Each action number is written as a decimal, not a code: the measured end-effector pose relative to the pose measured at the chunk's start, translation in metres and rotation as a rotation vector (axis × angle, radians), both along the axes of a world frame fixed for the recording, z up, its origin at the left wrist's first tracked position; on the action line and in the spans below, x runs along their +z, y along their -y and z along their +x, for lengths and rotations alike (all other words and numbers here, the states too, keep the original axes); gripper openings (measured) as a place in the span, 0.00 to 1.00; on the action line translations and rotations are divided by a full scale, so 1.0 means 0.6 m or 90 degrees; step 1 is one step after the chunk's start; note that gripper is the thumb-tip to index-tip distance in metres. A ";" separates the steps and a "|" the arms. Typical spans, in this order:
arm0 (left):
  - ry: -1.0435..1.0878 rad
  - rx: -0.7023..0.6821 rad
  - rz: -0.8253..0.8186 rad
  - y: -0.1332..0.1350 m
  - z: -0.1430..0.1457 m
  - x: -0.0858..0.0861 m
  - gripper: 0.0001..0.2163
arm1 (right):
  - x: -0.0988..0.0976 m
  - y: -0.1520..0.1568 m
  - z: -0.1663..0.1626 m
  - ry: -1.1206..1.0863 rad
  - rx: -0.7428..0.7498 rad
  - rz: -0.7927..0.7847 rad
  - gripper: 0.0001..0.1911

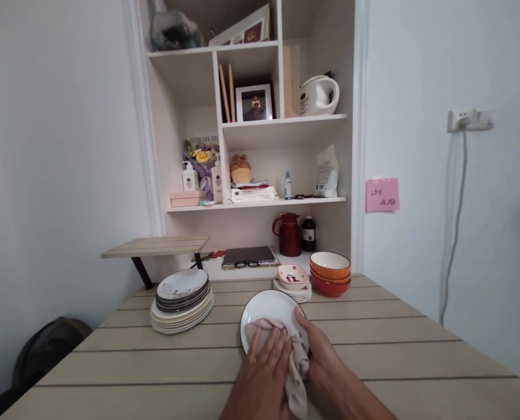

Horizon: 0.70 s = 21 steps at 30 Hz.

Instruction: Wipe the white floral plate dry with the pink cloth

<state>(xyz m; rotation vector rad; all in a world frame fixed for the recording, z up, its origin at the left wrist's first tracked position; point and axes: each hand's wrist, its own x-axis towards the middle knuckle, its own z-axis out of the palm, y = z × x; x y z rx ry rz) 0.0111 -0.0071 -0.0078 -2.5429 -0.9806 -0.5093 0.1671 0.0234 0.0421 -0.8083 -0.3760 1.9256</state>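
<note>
Left grip (264, 364), extended flat over a rumpled, presumably soft cloth (298, 382); right grip (323, 356), clasping the right rim of a white plate (271, 303) midway between the surface's (146, 367) side edges. The plate, probably stiff, slick and breakable, suits a rim hold. Beyond: stacked plates (182, 300), leftward; bowls (330, 274), near the far edge.

From close above and behind the left hand (266, 364) and right hand (325, 356), the head view was aimed forward and down, shelves (286, 121) being included well beyond them.
</note>
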 end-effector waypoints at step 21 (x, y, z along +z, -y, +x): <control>0.097 0.165 0.059 -0.011 -0.003 -0.014 0.38 | 0.002 -0.022 0.023 -0.072 -0.064 0.041 0.32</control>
